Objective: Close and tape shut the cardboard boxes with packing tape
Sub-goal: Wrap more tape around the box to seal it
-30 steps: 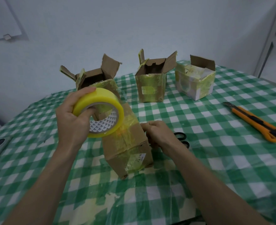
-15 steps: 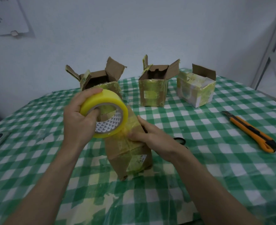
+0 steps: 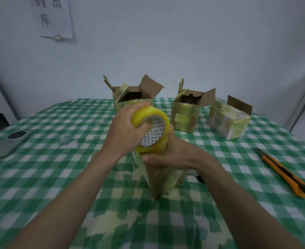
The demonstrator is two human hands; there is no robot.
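The bench (image 3: 58,177) has a green checked cloth, slick-looking plastic, so I'd guess a light box skates on it if you tug tape sideways. The front box (image 3: 163,180) sits mid-bench, small cardboard already shiny with old tape, probably near weightless and easy to crush, so clamp it round the top edges rather than squeezing the walls. Right hand (image 3: 173,155) is wrapped round its top doing just that. Three more boxes at the back: two (image 3: 133,97) (image 3: 186,117) with flaps up, one (image 3: 229,121) mostly folded over. Left hand (image 3: 124,130) grips the tape roll (image 3: 150,129), fingers over the rim and thumb through the core; stiff ring, best held that way. A box cutter (image 3: 284,173) lies off right.
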